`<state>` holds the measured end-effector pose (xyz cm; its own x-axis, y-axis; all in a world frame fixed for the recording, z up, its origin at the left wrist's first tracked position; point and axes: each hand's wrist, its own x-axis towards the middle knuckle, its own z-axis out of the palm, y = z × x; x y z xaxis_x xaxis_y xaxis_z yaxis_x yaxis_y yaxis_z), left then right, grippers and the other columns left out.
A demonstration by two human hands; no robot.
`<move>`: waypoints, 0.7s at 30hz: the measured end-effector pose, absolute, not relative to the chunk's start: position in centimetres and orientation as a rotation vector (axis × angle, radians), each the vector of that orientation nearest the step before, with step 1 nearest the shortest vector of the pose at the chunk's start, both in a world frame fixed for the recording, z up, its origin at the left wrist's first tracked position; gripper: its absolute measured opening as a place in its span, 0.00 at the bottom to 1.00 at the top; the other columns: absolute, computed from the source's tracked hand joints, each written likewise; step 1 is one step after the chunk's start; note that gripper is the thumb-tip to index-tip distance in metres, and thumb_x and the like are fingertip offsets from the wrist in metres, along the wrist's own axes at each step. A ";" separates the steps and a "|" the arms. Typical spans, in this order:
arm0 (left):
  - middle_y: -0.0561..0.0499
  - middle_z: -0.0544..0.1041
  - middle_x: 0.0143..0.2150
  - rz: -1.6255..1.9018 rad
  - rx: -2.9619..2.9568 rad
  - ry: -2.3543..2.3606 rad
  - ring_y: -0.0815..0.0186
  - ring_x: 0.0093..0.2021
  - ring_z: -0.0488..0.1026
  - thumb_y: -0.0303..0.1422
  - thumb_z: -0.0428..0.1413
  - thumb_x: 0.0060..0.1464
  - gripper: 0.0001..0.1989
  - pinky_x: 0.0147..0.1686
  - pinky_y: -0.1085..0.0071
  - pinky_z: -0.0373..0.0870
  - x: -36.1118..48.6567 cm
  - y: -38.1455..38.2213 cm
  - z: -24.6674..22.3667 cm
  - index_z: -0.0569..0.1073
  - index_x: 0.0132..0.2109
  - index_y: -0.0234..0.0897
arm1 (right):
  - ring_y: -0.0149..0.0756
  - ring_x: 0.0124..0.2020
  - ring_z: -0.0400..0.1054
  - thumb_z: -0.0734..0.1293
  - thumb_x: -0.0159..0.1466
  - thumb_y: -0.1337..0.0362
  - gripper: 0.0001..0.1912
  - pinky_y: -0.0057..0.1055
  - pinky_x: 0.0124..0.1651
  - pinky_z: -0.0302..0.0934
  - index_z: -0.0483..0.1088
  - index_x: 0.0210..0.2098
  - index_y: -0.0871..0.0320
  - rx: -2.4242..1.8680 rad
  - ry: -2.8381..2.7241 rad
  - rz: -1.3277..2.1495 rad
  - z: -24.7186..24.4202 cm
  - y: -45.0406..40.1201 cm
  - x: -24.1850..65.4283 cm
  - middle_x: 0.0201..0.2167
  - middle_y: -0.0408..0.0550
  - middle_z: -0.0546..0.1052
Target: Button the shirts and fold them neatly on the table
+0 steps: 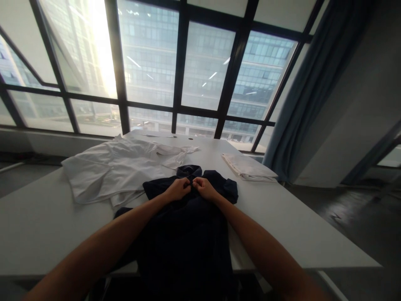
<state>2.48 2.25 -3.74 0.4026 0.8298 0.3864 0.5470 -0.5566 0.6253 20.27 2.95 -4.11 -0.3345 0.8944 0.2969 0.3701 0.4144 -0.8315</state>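
Note:
A dark navy collared shirt [188,234] lies front up on the table, its collar pointing toward the window and its lower part reaching the near edge. My left hand [179,189] pinches the cloth of its front just below the collar. Close beside it, my right hand [203,187] pinches the opposite side of the front opening. The fingertips of both hands nearly meet; any button between them is too small to make out. One sleeve spreads out beyond my right hand, while the other lies partly under my left forearm.
To the left, a white shirt [115,171] is spread loosely across the white table [282,225]. A folded white garment [249,167] rests near the right edge. Large windows [150,58] stand behind the table, with a blue curtain [307,104] at the right.

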 end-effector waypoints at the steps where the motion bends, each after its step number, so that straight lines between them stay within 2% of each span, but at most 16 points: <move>1: 0.56 0.67 0.23 0.938 2.255 1.172 0.70 0.24 0.63 0.33 0.52 0.51 0.07 0.26 0.73 0.56 2.5 2.3 -3.9 0.71 0.32 0.34 | 0.28 0.23 0.55 0.63 0.57 0.61 0.07 0.26 0.27 0.51 0.64 0.27 0.58 -1.087 -1.921 0.772 -4.0 2.9 20.3 0.21 0.39 0.64; 4: 0.57 0.66 0.22 0.900 2.242 1.124 0.70 0.23 0.62 0.35 0.51 0.52 0.08 0.25 0.74 0.55 2.7 2.4 -4.2 0.71 0.33 0.34 | 0.30 0.25 0.59 0.61 0.58 0.66 0.04 0.26 0.30 0.54 0.66 0.28 0.58 -1.123 -1.988 0.606 -3.8 2.7 20.2 0.23 0.42 0.69; 8: 0.57 0.66 0.23 0.975 2.239 1.095 0.69 0.24 0.63 0.35 0.51 0.52 0.08 0.27 0.73 0.57 2.8 2.8 -4.3 0.70 0.34 0.35 | 0.31 0.27 0.63 0.60 0.59 0.68 0.06 0.26 0.32 0.54 0.68 0.30 0.58 -1.295 -2.013 0.412 -3.5 2.5 19.8 0.25 0.44 0.72; 14: 0.53 0.71 0.28 1.259 2.057 1.306 0.65 0.30 0.68 0.33 0.49 0.54 0.07 0.33 0.71 0.63 1.6 3.6 -3.3 0.70 0.35 0.36 | 0.33 0.29 0.66 0.61 0.60 0.64 0.08 0.27 0.34 0.54 0.70 0.28 0.59 -1.570 -1.889 0.252 -2.2 2.7 21.5 0.27 0.47 0.75; 19: 0.50 0.75 0.30 1.182 2.035 1.519 0.62 0.34 0.71 0.30 0.49 0.53 0.08 0.36 0.69 0.63 0.7 3.6 -2.6 0.72 0.36 0.35 | 0.35 0.32 0.69 0.61 0.63 0.61 0.11 0.27 0.36 0.55 0.72 0.33 0.59 -1.659 -1.781 0.172 -1.1 2.6 22.9 0.30 0.49 0.77; 21: 0.49 0.75 0.31 1.176 2.040 1.530 0.61 0.34 0.72 0.30 0.50 0.54 0.08 0.36 0.69 0.64 0.8 3.5 -2.5 0.73 0.37 0.35 | 0.35 0.33 0.69 0.61 0.65 0.57 0.13 0.27 0.35 0.55 0.73 0.36 0.58 -1.666 -1.754 0.116 -0.7 2.1 22.7 0.31 0.49 0.77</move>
